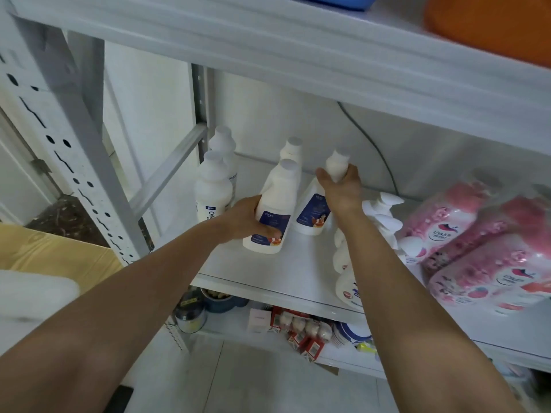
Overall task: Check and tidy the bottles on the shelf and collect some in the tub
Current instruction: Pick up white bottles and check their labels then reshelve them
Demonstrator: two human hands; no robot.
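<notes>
Several white bottles stand on the white middle shelf (pixel 277 272). My left hand (pixel 244 219) grips the body of a white bottle with a blue label (pixel 275 204), near the shelf's front. My right hand (pixel 343 186) grips the neck of a second blue-label bottle (pixel 313 213) just to its right; this one leans a little. A third bottle of that kind (pixel 292 149) stands behind them. Two taller white bottles (pixel 213 186) stand at the shelf's left end. No tub shows plainly.
White pump bottles (pixel 384 213) and pink wrapped refill packs (pixel 477 242) fill the shelf's right side. The upper shelf (pixel 298 55) hangs low over the bottles, with an orange thing (pixel 492 25) on it. Small goods crowd the lower shelf (pixel 298 326). A cardboard box (pixel 53 251) sits at the left.
</notes>
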